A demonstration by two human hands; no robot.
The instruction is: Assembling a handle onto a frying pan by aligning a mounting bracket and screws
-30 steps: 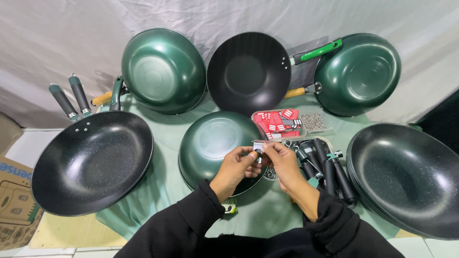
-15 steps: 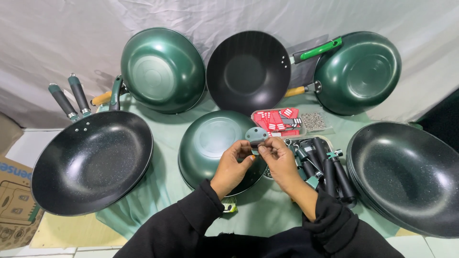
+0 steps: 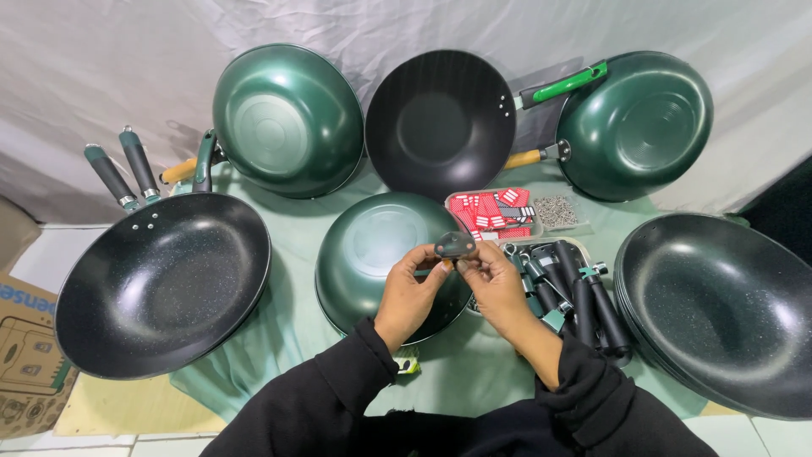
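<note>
Hands (image 3: 457, 283) around small dark bracket (image 3: 455, 245)

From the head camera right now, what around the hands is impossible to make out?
- Small dark part, head view: pinched between left hand and right hand; fingertips cover its lower edge.
- Upturned green wok: near rim hidden behind both hands.
- Tray of loose handles: left portion blocked by the right hand.
- Small fasteners: too small to tell their kind.
- Stacked pans: cut off by the right edge.
</note>
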